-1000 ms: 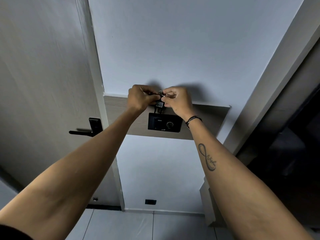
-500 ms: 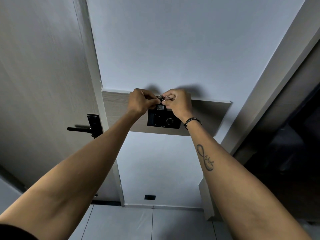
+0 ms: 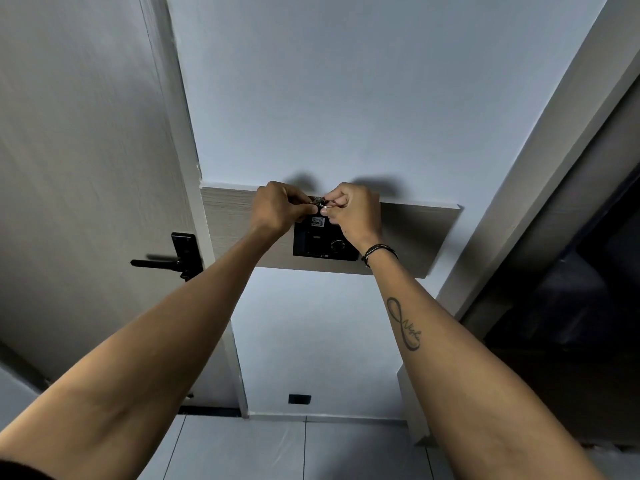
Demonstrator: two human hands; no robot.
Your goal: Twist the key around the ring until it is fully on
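Both arms reach out to a wooden wall panel [image 3: 415, 233]. My left hand [image 3: 277, 209] and my right hand [image 3: 353, 213] meet in front of it and pinch a small metal key ring [image 3: 323, 202] between their fingertips. A small tag with a label [image 3: 318, 222] hangs from the ring just below the fingers. Behind the tag a black wall switch plate [image 3: 322, 244] with a round dial is set in the panel, partly covered by my right hand. A dark bracelet sits on my right wrist.
A pale wooden door with a black lever handle [image 3: 166, 261] stands at the left. A dark open doorway [image 3: 571, 289] lies at the right. A black socket [image 3: 299, 398] sits low on the white wall above the grey tiled floor [image 3: 277, 452].
Both hands have stayed together on the ring and drifted slightly against the panel. The hanging tag now lies closer under the fingers, over the top of the black plate.
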